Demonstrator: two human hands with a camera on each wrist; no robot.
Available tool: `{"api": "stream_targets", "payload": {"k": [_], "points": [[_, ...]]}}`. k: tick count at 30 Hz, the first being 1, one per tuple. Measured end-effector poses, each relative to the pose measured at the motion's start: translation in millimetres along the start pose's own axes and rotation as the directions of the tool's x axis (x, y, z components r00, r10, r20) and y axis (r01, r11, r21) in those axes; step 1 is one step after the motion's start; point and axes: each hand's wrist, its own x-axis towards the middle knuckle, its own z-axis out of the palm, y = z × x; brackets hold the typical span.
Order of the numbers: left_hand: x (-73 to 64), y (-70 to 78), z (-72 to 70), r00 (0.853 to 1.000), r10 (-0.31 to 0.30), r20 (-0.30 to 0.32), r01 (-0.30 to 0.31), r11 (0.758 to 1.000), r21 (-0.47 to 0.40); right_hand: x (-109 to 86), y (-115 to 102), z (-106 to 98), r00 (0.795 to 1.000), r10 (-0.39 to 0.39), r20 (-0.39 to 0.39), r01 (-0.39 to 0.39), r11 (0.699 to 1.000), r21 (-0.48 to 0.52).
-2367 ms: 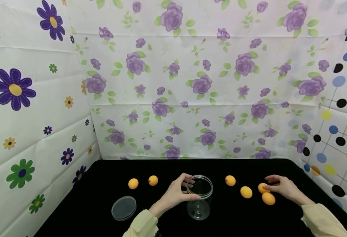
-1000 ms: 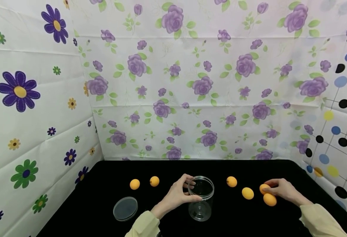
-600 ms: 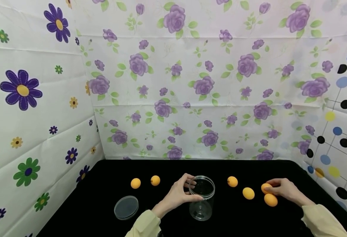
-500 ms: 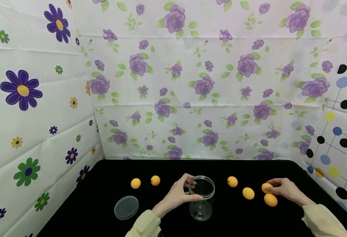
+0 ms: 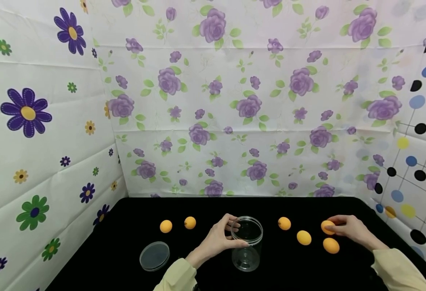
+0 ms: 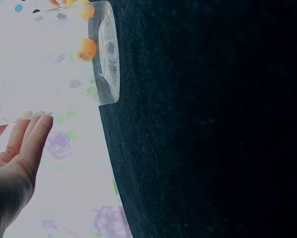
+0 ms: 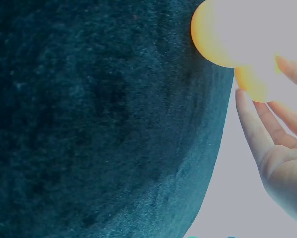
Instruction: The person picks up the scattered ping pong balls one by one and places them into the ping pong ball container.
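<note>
1 ball (image 5: 328,227): pinched by nearly closed right hand (image 5: 352,230)
Jar (image 5: 250,252): upright, gripped near rim by widely curved left hand (image 5: 218,237)
Lid (image 5: 154,256): left of jar
Other balls (image 5: 303,237): 5, on cloth (image 5: 289,266)

a clear cylindrical plastic jar (image 5: 248,255) stands on black cloth (image 5: 289,266), right of a round translucent lid (image 5: 154,256), left of four round orange balls (image 5: 331,245).

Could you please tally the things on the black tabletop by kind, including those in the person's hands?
Orange balls: 6
Clear jar: 1
Round lid: 1
Total: 8
</note>
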Motion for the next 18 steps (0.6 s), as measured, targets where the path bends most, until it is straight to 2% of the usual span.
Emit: {"api": "stream_targets", "payload": {"k": [7, 14, 18], "points": [[-0.3, 2.2, 0.5, 1.0, 0.006, 0.008, -0.006, 1.0, 0.0, 1.8, -4, -1, 1.0, 0.0, 0.016, -0.001, 0.999, 0.044], [-8.8, 27.1, -0.7, 1.0, 0.015, 0.022, -0.014, 1.0, -0.022, 4.5, -12, -1, 0.998, -0.051, 0.025, 0.049, 0.996, 0.074], [-10.5, 32.5, -1.3, 1.0, 0.015, 0.023, -0.014, 0.999, -0.029, 7.0, -16, -1, 0.997, -0.068, 0.041, 0.063, 0.991, 0.114]]}}
